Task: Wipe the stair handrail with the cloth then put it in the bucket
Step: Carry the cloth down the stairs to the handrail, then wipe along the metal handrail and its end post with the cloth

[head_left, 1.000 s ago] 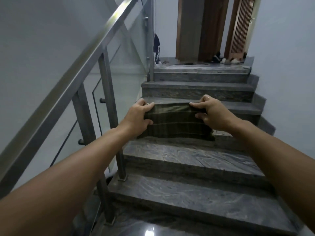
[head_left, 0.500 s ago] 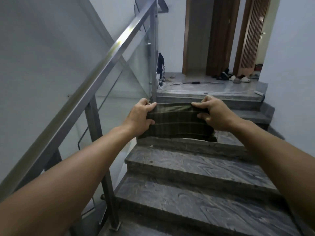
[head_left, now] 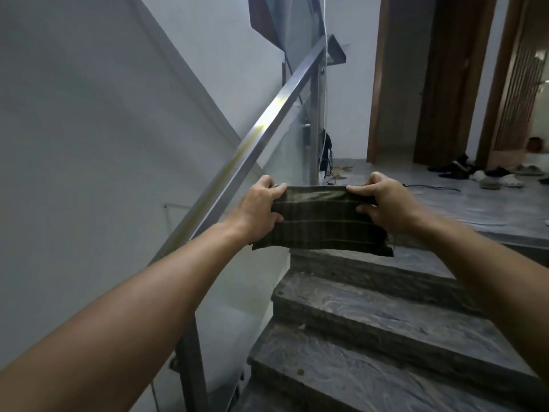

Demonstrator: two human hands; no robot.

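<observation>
A dark green checked cloth is stretched flat between both my hands, in front of me over the stairs. My left hand grips its left edge and my right hand grips its right edge. The steel handrail slopes up from lower left to upper right, just left of my left hand and apart from the cloth. No bucket is in view.
Grey stone steps rise to a landing. Glass panels and a steel post stand below the rail. Shoes and a cable lie on the landing by wooden door frames. A white wall is on the left.
My view has moved up the stairs and closer to the landing. Both hands still hold the cloth stretched out, now higher and nearer the rail's top end.
</observation>
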